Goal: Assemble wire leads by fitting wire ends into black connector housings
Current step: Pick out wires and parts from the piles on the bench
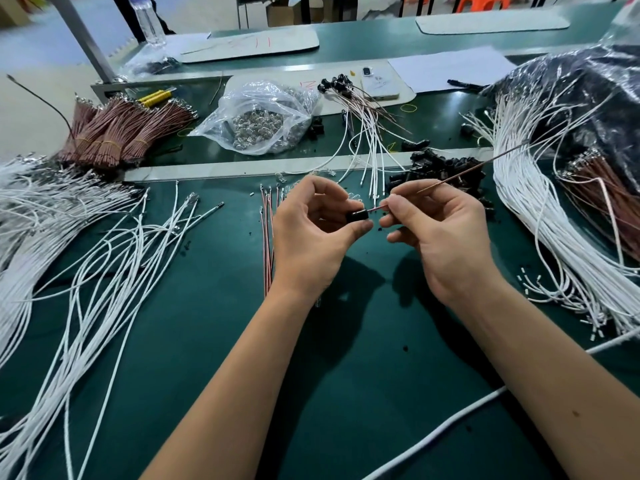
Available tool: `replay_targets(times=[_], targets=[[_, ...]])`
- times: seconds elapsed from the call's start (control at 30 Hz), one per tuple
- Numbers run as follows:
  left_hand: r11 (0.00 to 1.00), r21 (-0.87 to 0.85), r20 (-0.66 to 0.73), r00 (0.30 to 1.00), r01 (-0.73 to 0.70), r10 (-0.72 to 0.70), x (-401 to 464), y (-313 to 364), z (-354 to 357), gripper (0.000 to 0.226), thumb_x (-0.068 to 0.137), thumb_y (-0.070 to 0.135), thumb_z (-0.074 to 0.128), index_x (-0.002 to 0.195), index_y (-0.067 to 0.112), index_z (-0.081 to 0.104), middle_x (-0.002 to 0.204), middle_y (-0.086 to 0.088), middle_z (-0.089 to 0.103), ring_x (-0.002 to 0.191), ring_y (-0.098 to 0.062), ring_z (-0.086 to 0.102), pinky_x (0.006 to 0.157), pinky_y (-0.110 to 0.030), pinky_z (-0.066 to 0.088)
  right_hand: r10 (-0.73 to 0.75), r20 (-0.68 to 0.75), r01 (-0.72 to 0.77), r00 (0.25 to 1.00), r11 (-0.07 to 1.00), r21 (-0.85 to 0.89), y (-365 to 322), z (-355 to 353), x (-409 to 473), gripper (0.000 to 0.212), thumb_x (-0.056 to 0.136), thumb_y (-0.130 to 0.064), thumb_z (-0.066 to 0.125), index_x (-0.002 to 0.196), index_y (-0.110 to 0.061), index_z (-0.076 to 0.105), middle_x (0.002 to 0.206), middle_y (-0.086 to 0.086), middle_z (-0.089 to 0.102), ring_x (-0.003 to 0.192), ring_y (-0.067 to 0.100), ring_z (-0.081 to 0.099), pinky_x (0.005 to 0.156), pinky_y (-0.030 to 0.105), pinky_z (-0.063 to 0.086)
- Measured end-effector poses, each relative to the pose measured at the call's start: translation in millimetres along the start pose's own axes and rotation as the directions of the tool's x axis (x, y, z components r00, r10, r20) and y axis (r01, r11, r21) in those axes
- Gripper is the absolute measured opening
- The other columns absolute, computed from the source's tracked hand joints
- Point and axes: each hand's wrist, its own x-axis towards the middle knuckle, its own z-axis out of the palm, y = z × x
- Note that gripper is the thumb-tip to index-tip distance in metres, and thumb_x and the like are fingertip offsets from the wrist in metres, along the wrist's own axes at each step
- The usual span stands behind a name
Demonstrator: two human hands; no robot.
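The step in hand is insertion: one brown wire (464, 173) is being fed into a black housing (356, 215), held up over the green mat (311, 358) in the near middle of the bench.

The left hand (311, 237) pinches the housing between thumb and forefinger, its open end turned right. The right hand (440, 233) pinches the wire close to its near end, thumb and forefinger pressed together on it, while the rest of the wire runs up and away to the far right. The short pink stretch between the two hands meets the housing mouth; the tip seems to be just inside, though the housing is too small to tell how deep it sits.

The next move, as I judge it, calls for a straight push along the housing's axis, with the left hand bracing against it, until the terminal seats. The grip near the tip should keep the thin wire from buckling; a tilted entry could bend the terminal.

Supplies lie all around: loose white wires (114, 258) to the left, a bigger white bundle (540, 216) to the right, tied brown bundles (117, 131) far left, a pile of spare housings (436, 168) just beyond the hands, and a clear bag (263, 116) of small metal parts in the far middle. Finished leads (356, 98) fan out beside that bag.
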Motion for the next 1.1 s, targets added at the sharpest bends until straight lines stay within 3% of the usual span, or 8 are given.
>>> replay_targets(times=[0.23, 0.33, 0.47, 0.63, 0.77, 0.9, 1.0, 1.1], targets=[[0.954, 0.229, 0.054, 0.981, -0.192, 0.184, -5, 6, 2, 0.034, 0.067, 0.008, 0.094, 0.086, 0.01, 0.066, 0.08, 0.003, 0.074, 0.08, -0.009, 0.073, 0.073, -0.029, 0.058, -0.122, 0.036, 0.127, 0.992, 0.966, -0.224, 6, -2, 1, 0.009, 0.086, -0.006, 0.083, 0.085, -0.012, 0.075, 0.071, 0.003, 0.073, 0.056, 0.012, 0.061, 0.043, 0.025, 0.043], [0.954, 0.231, 0.081, 0.981, -0.191, 0.177, -7, 8, 5, 0.033, 0.068, 0.007, 0.094, 0.087, 0.009, 0.067, 0.078, 0.005, 0.075, 0.073, -0.005, 0.072, 0.07, -0.02, 0.056, -0.114, 0.03, 0.118, 0.993, 0.969, -0.215, 5, -4, 1, 0.009, 0.09, -0.013, 0.081, 0.082, -0.013, 0.077, 0.069, 0.003, 0.072, 0.052, 0.014, 0.056, 0.042, 0.024, 0.043], [0.966, 0.201, 0.101, 0.984, -0.163, 0.145, -9, 8, 8, 0.033, 0.069, 0.01, 0.094, 0.089, 0.008, 0.068, 0.078, 0.005, 0.076, 0.072, -0.006, 0.073, 0.07, -0.026, 0.06, -0.056, 0.001, 0.056, 0.998, 0.995, -0.078, -2, -6, 4, 0.031, 0.106, -0.028, 0.06, 0.089, -0.007, 0.076, 0.082, 0.015, 0.074, 0.061, 0.018, 0.06, 0.042, 0.025, 0.044], [0.978, 0.155, 0.059, 0.99, -0.138, 0.13, -10, 8, 11, 0.031, 0.071, 0.015, 0.093, 0.089, 0.011, 0.068, 0.082, 0.006, 0.077, 0.076, -0.004, 0.074, 0.066, -0.027, 0.057, -0.047, 0.076, 0.064, 0.996, 0.966, -0.249, 0, -5, 2, 0.027, 0.105, -0.026, 0.061, 0.089, -0.017, 0.081, 0.083, 0.018, 0.072, 0.062, 0.011, 0.055, 0.045, 0.024, 0.044], [0.999, -0.045, 0.014, 1.0, 0.014, -0.014, -8, 8, 12, 0.027, 0.075, 0.011, 0.09, 0.091, 0.009, 0.068, 0.084, -0.002, 0.079, 0.078, -0.013, 0.076, 0.067, -0.028, 0.057, 0.0, 0.156, 0.029, 0.988, 0.982, -0.184, -1, 1, -1, 0.029, 0.103, -0.036, 0.058, 0.104, -0.015, 0.078, 0.087, 0.018, 0.07, 0.07, 0.016, 0.059, 0.044, 0.026, 0.047], [0.918, -0.352, -0.017, 0.979, 0.185, -0.204, -5, 12, 10, 0.023, 0.078, 0.009, 0.085, 0.095, 0.01, 0.07, 0.087, -0.011, 0.078, 0.071, -0.014, 0.071, 0.068, -0.023, 0.055, -0.006, 0.189, 0.07, 0.982, 0.94, -0.335, 1, -1, -1, 0.042, 0.103, -0.043, 0.058, 0.087, -0.006, 0.072, 0.08, 0.017, 0.069, 0.061, 0.041, 0.056, 0.043, 0.034, 0.046], [0.864, -0.44, 0.018, 0.965, 0.244, -0.263, -4, 13, 8, 0.019, 0.081, 0.011, 0.081, 0.096, 0.011, 0.069, 0.091, -0.013, 0.078, 0.074, -0.018, 0.07, 0.067, -0.024, 0.055, -0.051, 0.283, 0.168, 0.958, 0.899, -0.405, -1, 2, -4, 0.033, 0.101, -0.034, 0.064, 0.077, -0.013, 0.073, 0.064, 0.001, 0.067, 0.049, 0.009, 0.055, 0.048, 0.024, 0.045], [0.844, -0.471, 0.032, 0.961, 0.256, -0.274, -3, 15, 6, 0.024, 0.077, 0.019, 0.081, 0.096, 0.01, 0.068, 0.091, -0.014, 0.078, 0.07, -0.018, 0.069, 0.067, -0.023, 0.054, -0.066, 0.31, 0.181, 0.948, 0.916, -0.359, -6, 2, -5, 0.026, 0.1, -0.019, 0.069, 0.074, -0.018, 0.073, 0.058, -0.012, 0.064, 0.046, 0.001, 0.052, 0.05, 0.01, 0.039]])
